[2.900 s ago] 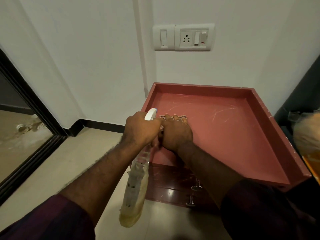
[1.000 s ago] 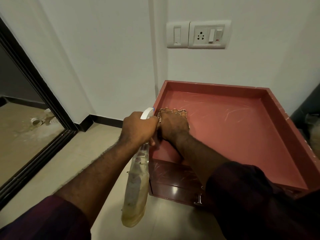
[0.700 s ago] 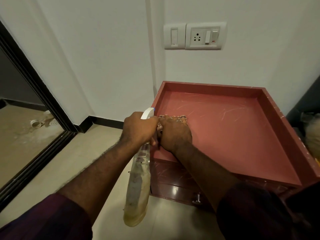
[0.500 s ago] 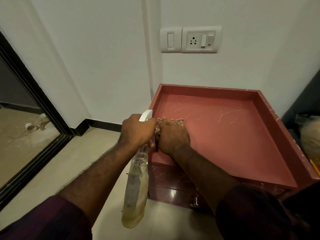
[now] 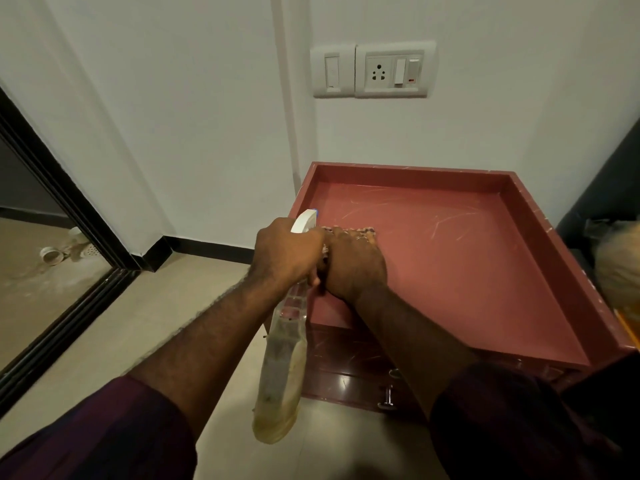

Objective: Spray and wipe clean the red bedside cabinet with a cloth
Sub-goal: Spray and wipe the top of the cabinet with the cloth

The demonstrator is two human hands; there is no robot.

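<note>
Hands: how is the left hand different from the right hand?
The left hand grips a spray bottle hanging beside the cabinet; the right hand presses a cloth flat on the cabinet's top. The left hand is curled into a fist; the right hand lies palm down. Both sit close together by the cabinet's left edge.

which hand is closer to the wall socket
Right. The right hand presses the cloth on the cabinet top below the socket; the left hand holds the spray bottle further left.
</note>
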